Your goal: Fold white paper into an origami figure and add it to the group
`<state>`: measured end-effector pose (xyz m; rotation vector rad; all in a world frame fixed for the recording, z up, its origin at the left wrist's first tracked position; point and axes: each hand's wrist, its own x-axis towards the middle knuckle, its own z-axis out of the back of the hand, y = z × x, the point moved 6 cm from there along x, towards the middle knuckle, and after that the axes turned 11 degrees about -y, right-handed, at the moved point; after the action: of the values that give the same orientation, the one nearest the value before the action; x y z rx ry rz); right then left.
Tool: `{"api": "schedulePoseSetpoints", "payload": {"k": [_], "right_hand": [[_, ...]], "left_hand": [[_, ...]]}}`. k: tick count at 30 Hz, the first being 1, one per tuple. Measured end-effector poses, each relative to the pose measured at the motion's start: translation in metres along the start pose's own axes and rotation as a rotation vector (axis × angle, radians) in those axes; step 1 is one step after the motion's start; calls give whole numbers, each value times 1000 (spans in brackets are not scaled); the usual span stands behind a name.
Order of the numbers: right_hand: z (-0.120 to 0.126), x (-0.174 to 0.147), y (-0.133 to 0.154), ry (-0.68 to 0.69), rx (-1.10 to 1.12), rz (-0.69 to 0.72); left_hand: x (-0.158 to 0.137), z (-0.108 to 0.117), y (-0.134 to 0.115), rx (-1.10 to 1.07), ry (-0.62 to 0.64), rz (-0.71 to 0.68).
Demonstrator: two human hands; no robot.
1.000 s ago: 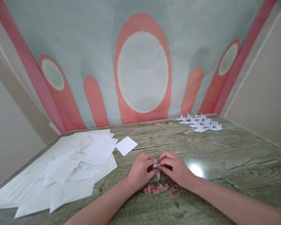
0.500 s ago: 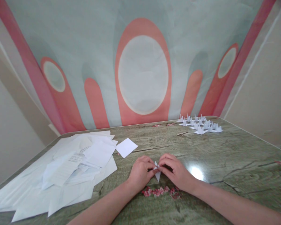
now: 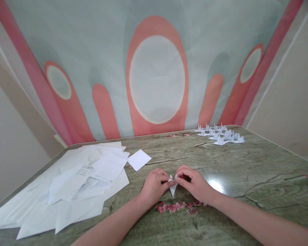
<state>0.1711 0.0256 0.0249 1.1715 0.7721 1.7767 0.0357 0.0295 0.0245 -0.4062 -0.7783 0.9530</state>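
A small white folded paper crane (image 3: pixel 172 190) is held between both hands near the front middle of the table. My left hand (image 3: pixel 156 184) pinches its left side between thumb and fingers. My right hand (image 3: pixel 192 181) grips the right side the same way. One pointed end of the folded paper faces down toward me, and another tip rises between the fingers. My fingertips hide much of its middle.
A heap of white paper sheets (image 3: pixel 41 198) covers the table's left side, some printed. Beside it lies a white paper square (image 3: pixel 139 160). Several finished paper cranes (image 3: pixel 220 140) stand at the back right on the wood-patterned table (image 3: pixel 261 164). A patterned backdrop (image 3: pixel 110 51) hangs behind.
My right hand's fingers have shifted slightly up and right, and a little more of the folded paper shows between the hands. The camera has tilted slightly.
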Motion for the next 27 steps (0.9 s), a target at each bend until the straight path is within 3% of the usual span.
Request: {"api": "schedulePoseSetpoints", "payload": {"k": [27], "right_hand": [[1, 0, 1, -2, 30, -31]], "left_hand": [[-2, 3, -4, -93, -44, 49]]}}
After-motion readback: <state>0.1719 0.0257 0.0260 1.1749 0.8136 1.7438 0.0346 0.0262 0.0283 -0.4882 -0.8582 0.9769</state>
